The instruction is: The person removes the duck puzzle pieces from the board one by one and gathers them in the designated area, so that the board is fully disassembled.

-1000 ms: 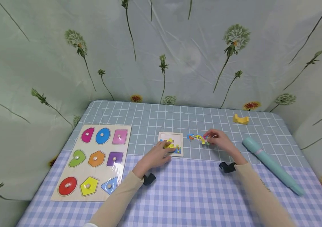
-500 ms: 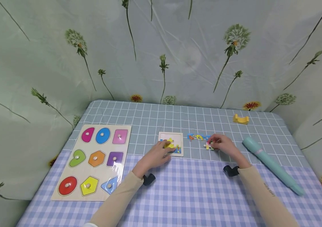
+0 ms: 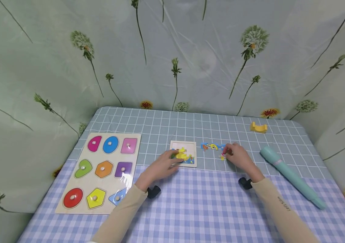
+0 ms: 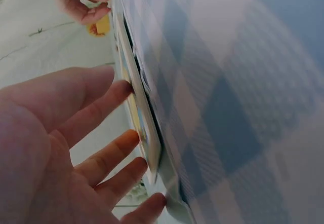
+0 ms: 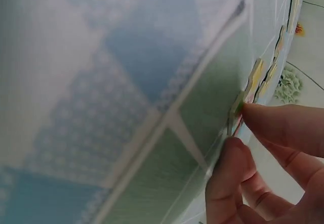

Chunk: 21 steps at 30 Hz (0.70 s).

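Observation:
A small square wooden puzzle tray (image 3: 191, 144) lies mid-table, partly filled with yellow and blue pieces. Over its near left side reaches my left hand (image 3: 159, 167), fingers spread and mostly straight. In the left wrist view, the fingertips of that hand (image 4: 55, 138) are at the tray's edge (image 4: 144, 112). My right hand (image 3: 241, 158) pinches a jigsaw piece (image 3: 222, 157) between thumb and forefinger. The right wrist view shows this piece (image 5: 236, 107) tilted near the cloth, partly hidden by the fingers. Just beyond it, several loose jigsaw pieces (image 3: 213, 146) lie in a row.
On the left is a large wooden board (image 3: 88, 180) with several coloured knobbed shapes. A teal tapered stick (image 3: 294, 179) lies to the right of my right hand. Near the back right stands a yellow curved block (image 3: 258, 128). Patterned cloth (image 3: 202, 77) hangs behind the table.
My right hand has moved from the row of loose pieces slightly toward me and right, bringing a piece along and turning it. My left hand has drawn back a little to the left.

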Motion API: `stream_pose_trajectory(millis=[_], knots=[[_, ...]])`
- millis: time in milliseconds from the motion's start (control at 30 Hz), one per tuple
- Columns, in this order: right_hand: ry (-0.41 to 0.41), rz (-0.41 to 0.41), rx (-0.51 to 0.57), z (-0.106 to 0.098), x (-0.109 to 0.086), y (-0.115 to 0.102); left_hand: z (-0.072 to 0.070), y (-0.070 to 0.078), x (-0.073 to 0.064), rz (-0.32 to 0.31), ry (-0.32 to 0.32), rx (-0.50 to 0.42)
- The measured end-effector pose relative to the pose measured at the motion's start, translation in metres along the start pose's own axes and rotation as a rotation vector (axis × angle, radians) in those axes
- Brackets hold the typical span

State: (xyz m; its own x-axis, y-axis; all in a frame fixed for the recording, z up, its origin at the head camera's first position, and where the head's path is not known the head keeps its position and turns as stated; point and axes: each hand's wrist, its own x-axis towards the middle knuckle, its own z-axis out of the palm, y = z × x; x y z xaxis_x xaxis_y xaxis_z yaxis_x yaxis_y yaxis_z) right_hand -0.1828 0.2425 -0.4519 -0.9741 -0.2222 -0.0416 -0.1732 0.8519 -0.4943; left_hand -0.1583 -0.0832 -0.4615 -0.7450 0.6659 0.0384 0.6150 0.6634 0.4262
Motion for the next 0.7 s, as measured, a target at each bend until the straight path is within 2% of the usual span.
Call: stream_pose_trajectory(millis=[100,200,267,400,533,700], knots=[[0.020,-0.044,0.047,0.002,0.003,-0.005,-0.002,-0.003,-0.002,0.010,-0.007,0.004],[0.030,-0.116,0.157,0.007,0.009,-0.018,-0.002,-0.004,-0.001,0.001,-0.023,0.007],[0.014,-0.154,0.237,0.012,0.014,-0.030,-0.003,-0.004,-0.001,-0.006,-0.028,0.003],[-0.058,-0.198,0.318,0.028,0.024,-0.059,-0.004,-0.002,0.000,-0.008,-0.027,-0.009],[-0.117,-0.230,0.303,0.043,0.036,-0.085,-0.004,-0.001,0.000,-0.017,-0.032,-0.012],[-0.113,-0.223,0.214,0.054,0.043,-0.104,-0.003,0.000,0.001,-0.029,-0.038,0.000]])
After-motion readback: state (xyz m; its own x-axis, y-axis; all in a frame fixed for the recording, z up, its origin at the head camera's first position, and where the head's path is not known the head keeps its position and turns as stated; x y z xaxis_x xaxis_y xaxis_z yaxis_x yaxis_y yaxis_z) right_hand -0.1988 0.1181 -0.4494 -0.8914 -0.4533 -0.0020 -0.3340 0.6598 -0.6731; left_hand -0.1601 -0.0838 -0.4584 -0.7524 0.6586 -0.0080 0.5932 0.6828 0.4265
